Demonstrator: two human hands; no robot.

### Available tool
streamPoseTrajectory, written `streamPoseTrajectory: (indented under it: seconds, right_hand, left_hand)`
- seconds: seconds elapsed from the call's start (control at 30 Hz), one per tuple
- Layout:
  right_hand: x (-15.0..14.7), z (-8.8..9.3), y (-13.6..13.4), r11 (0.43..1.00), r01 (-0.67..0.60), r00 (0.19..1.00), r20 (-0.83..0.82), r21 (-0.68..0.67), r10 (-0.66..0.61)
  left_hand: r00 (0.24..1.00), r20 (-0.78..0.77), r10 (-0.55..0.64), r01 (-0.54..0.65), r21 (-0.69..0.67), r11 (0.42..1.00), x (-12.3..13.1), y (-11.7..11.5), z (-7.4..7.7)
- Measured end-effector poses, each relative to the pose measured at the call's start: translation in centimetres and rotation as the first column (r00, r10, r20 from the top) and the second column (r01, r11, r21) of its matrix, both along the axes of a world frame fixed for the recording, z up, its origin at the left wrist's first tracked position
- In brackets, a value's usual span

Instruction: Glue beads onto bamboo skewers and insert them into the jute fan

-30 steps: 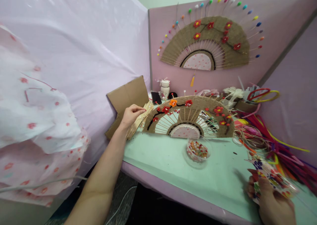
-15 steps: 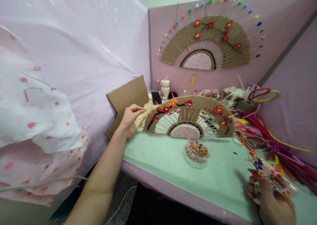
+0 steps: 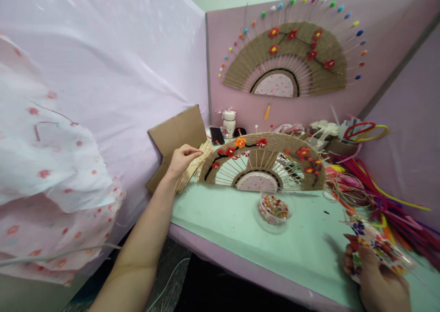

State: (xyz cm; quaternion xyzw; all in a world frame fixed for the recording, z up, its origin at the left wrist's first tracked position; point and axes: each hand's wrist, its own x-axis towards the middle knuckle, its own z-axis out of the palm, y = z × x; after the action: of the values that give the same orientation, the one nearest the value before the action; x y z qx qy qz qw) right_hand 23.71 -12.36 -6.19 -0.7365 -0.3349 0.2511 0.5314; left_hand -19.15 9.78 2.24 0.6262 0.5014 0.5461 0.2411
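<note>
At the near edge of the pale green counter [image 3: 233, 220], the right hand [image 3: 378, 280] grips a flower-printed packet [image 3: 376, 245], its fingers [image 3: 349, 266] curled closed round the lower end while the rest of the packet sticks up and away from them. Just beyond and to the left of those fingers sits a clear bowl of beads [image 3: 274, 207], apart from the hand.

Farther along the counter, the left hand [image 3: 182, 158] reaches out on a bare forearm. Its fingers [image 3: 189, 152] are pinched closed over a bundle of thin wooden sticks [image 3: 194, 165], which lies slanted at the counter's left end, under the fingertips. Just right of those fingers a twine-wound fan [image 3: 263, 158] with red and orange flowers stands on its flat edge, its left tip near the sticks. Behind the left hand a sheet of cardboard [image 3: 177, 131] leans on the draped wall. Past the right fingers, coloured pipe cleaners [image 3: 378, 188] sprawl across the counter.

Farther back stands a small white jar [image 3: 228, 122], and above it a second fan [image 3: 288, 57], ringed with bright pin heads, hangs on the pink panel.
</note>
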Motion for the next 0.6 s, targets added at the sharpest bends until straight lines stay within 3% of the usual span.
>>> streamPoseTrajectory:
  seconds: [0.27,0.6]
  right_hand:
    - [-0.8,0.9,0.0,1.0,0.024,0.999,0.047,-0.015,-0.023]
    - [-0.8,0.9,0.2,0.998,0.053,0.998,-0.037,0.013,-0.053]
  left_hand:
    - [1.0,-0.002,0.005,-0.005,0.0,1.0,0.1,-0.1,0.1]
    - [1.0,0.011,-0.013,0.014,-0.01,1.0,0.1,-0.4,0.1]
